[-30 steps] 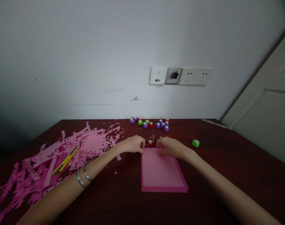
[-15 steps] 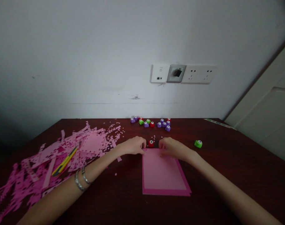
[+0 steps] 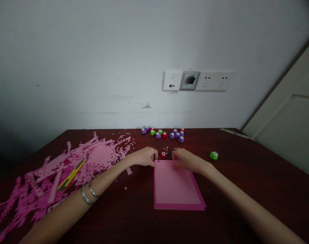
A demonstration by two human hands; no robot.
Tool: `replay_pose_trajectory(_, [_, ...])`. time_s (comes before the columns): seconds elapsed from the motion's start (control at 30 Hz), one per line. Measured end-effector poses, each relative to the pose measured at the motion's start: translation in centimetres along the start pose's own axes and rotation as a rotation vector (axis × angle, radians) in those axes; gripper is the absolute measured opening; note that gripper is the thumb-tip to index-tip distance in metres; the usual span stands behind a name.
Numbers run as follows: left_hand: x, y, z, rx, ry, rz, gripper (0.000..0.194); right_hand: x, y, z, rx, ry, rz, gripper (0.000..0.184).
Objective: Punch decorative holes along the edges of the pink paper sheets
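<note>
A small stack of pink paper [image 3: 176,189] lies on the dark table, lighter sheets over darker ones, with a small hole near the far left corner. At that corner my left hand [image 3: 145,156] has its fingers curled, thumb tip touching the paper's edge. My right hand [image 3: 188,160] is closed at the far edge, its thumb lying over the top sheet and its fingertips partly hidden. Between the two hands, just past the paper, sits a red craft punch [image 3: 163,155] with a white, dark-centred button. A green craft punch [image 3: 213,155] stands apart at the right.
Punched pink paper scraps [image 3: 103,154] are heaped at the left, with a yellow utility knife [image 3: 71,174] on top. Several purple, red and green punches [image 3: 157,135] stand by the wall. A flat strip [image 3: 237,134] lies at the back right. Sockets [image 3: 214,81] are on the wall.
My left thumb has slipped off the top sheet to the paper's edge, uncovering the small hole. My right hand keeps its place. The view has shifted slightly.
</note>
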State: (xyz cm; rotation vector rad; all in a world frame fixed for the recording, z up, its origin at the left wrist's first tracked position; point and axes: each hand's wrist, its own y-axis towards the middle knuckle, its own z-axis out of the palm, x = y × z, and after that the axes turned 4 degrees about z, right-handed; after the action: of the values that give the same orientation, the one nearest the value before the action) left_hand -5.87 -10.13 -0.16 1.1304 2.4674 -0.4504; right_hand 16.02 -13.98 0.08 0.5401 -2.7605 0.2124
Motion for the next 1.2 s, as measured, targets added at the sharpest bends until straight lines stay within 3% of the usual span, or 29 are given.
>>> replay_pose_trajectory(0.3, [0.7, 0.2, 0.1, -0.013, -0.095, 0.029, 0.021, -0.8, 0.1, 0.4, -0.055, -0.039, -0.068, 0.007])
replay_pose_trajectory(0.47, [0.6, 0.0, -0.1, 0.035, -0.207, -0.105, 0.025, -1.5, 0.3, -0.5, 0.089, 0.163, -0.069, 0.013])
replay_pose_trajectory(0.6, [0.5, 0.2, 0.1, 0.008, -0.263, -0.147, 0.026, -1.9, 0.5, -1.0, 0.133, 0.248, -0.012, 0.019])
replay_pose_trajectory(0.8, [0.2, 0.6, 0.8, -0.082, -0.219, -0.197, 0.026, -2.4, 1.1, -0.1, 0.095, 0.249, 0.081, 0.02])
replay_pose_trajectory(1.2, [0.0, 0.7, 1.0, -0.162, -0.191, -0.19, 0.025, -2.7, 1.5, 0.6, 0.028, 0.236, 0.089, 0.021])
